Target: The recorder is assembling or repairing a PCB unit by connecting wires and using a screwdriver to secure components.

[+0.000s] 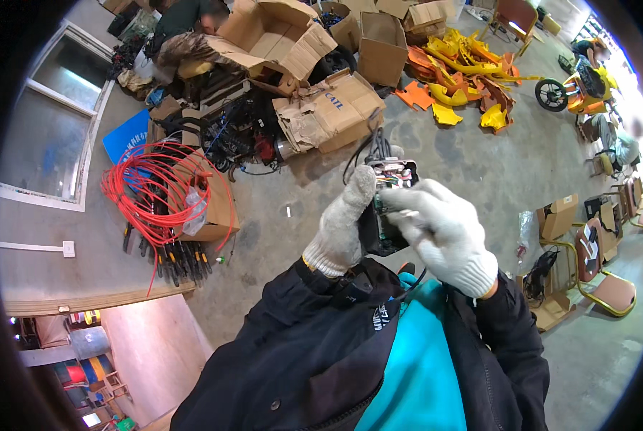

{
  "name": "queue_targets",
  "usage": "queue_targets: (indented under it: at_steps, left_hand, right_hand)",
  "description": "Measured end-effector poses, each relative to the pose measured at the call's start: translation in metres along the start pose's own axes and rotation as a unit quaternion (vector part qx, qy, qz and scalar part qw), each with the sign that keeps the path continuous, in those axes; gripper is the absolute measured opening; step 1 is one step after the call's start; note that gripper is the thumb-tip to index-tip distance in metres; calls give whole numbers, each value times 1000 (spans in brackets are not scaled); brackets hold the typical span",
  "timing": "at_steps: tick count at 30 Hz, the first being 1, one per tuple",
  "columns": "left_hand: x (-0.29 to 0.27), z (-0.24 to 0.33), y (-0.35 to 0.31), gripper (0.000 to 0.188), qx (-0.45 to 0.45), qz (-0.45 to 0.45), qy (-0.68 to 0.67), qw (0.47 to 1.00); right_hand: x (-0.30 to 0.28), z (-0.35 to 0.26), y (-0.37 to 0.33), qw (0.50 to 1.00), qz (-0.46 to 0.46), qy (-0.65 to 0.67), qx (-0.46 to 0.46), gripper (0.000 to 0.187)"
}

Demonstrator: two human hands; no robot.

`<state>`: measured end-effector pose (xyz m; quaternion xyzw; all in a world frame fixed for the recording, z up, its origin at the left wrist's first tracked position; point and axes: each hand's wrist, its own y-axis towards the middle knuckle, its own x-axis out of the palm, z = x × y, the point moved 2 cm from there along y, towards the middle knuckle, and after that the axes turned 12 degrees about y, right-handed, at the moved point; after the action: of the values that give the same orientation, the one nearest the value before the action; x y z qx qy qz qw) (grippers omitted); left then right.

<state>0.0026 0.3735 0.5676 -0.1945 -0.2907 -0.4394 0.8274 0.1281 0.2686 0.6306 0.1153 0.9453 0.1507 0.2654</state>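
I hold up an open black electronics box (383, 243) in front of my chest. Thin coloured wires and a green circuit board show inside it. A bundle of grey cables (381, 146) comes out of its far end. My left hand (344, 221), in a white knitted glove, is closed around the box's left side, thumb near the top edge. Gloved as well, my right hand (447, 233) bends over the right side, its fingers drawn together at the inside of the box. Whatever those fingertips pinch is hidden.
Coiled red tubing (152, 190) lies over black rods at the left. Cardboard boxes (328, 111) and a tangle of black parts are piled ahead, beside yellow and orange plastic panels (461, 68). Chairs (605, 287) stand at the right. Other people are at the far left and right.
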Motion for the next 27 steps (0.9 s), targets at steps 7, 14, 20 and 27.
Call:
queue_targets:
  at_steps: [7,14,20,27]
  left_hand:
    - [-7,1,6,70,-25,-16,-80,996]
    - [-7,-7,9,62,-48,-20,-74,996]
    - [-10,-6,5,62,-53,25,-49,997]
    - [-11,-5,3,59,-46,28,-1,999]
  right_hand:
    - [-23,14,8,992,123,7,22,18]
    - [-3,18,9,995,13,-94,-9,28]
    - [4,22,16,991,-10,-130,-31,26]
    - [6,25,18,990,8,-134,37,22]
